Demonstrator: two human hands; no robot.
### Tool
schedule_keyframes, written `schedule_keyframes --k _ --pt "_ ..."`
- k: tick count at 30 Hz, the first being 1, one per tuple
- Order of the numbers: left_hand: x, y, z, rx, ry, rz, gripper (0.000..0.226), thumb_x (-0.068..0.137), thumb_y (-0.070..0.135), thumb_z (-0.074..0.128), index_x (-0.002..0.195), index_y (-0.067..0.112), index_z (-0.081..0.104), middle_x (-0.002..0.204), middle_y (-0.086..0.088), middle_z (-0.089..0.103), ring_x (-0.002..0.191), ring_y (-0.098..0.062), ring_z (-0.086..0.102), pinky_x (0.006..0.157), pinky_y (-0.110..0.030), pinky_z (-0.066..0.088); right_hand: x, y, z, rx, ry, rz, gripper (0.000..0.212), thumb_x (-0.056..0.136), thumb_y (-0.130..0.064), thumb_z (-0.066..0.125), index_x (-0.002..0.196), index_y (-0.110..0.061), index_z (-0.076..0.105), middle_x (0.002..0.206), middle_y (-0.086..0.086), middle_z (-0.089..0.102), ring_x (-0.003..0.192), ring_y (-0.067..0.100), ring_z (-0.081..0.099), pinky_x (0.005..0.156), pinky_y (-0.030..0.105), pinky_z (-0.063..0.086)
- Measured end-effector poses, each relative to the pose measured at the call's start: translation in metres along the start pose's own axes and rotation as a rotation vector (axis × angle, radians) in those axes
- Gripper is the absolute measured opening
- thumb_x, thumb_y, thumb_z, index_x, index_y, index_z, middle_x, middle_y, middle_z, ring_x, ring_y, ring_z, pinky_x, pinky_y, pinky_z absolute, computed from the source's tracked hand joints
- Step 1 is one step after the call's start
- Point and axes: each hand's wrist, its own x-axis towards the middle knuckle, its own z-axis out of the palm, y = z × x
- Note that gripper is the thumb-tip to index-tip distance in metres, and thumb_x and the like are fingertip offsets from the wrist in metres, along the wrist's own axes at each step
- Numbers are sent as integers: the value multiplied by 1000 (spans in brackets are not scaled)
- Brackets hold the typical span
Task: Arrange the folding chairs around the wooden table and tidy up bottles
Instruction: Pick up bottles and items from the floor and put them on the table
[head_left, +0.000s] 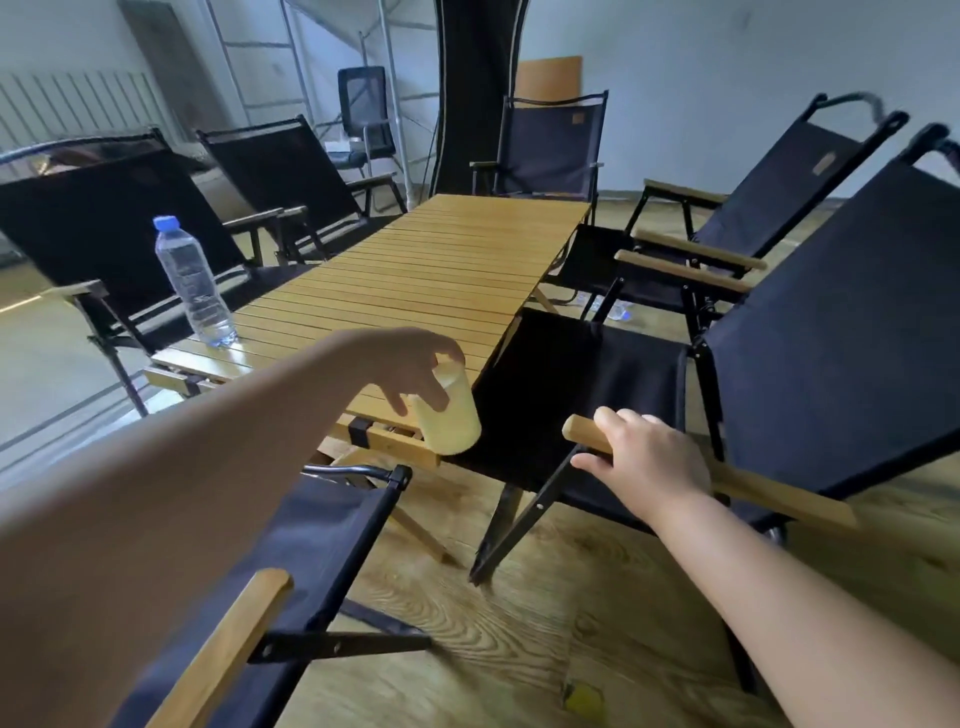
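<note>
The table (441, 270) is slatted wood, honey-toned and smooth, with a soft sheen. The bottle (193, 283) at its near left end is clear glossy plastic with a blue plastic cap (166, 222). The cup (449, 415) at the near edge is pale yellow and matt, apparently plastic. The chairs (831, 291) have dark matt cloth seats and backs, black painted metal frames and light wood armrests. The armrest (584, 432) of the near right one is smooth pale wood. The floor (519, 623) is wood-grained with a faint gloss. The far office chair (363, 98) has a mesh back.
</note>
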Motion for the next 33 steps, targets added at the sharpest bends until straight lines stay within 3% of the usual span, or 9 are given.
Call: schedule_keyframes --k 5,12,17,20,24,28,30,33 --pt "30 -17 -12 19 145 -60 71 83 2 72 142 28 45 138 -17 41 112 -42 55 72 -46 62 3 3 5 -33 15 -12 43 89 -66 51 108 -28 49 88 -10 56 81 15 59 54 24 38" --pt "56 -28 -9 68 201 -76 77 86 8 71 149 33 36 148 -15 38 114 -38 57 74 -42 62 2 3 5 -23 17 -7 44 89 -67 50 107 -27 50 86 -10 54 79 13 58 56 24 43" --pt "60 -27 2 220 256 -49 82 87 11 70 154 28 27 152 -13 36 129 -34 46 102 -45 47 1 0 0 0 -2 7 43 90 -66 51 110 -27 51 89 -9 56 81 14 58 59 25 46" --pt "58 -27 13 245 286 21 81 89 10 68 155 28 24 153 -10 34 126 -32 48 99 -40 49 -1 -2 -5 8 -33 24 43 91 -65 50 113 -27 50 92 -8 57 84 13 58 61 24 45" --pt "59 -31 17 341 308 13 80 93 10 62 155 31 17 154 -12 32 127 -32 48 97 -38 51 0 -3 -14 37 -81 55 43 93 -62 51 118 -27 48 101 -5 61 92 16 60 71 29 51" --pt "48 -20 21 439 340 -14 86 94 13 59 155 39 4 164 -1 -7 150 -38 4 112 -55 34 1 -4 -20 96 -197 88 48 91 -57 57 126 -28 44 118 -2 60 110 23 55 90 39 46" --pt "34 0 32 447 364 124 82 93 24 61 155 38 9 165 4 -4 150 -32 4 114 -57 30 -6 -2 -31 104 -276 115 60 89 -56 60 137 -27 38 130 -3 54 123 24 49 104 44 37" --pt "7 47 51 382 229 258 71 94 27 58 153 40 21 164 10 8 149 -24 14 115 -51 31 -24 13 -62 80 -304 187 64 92 -51 58 146 -27 33 142 -4 47 134 22 40 115 45 26"
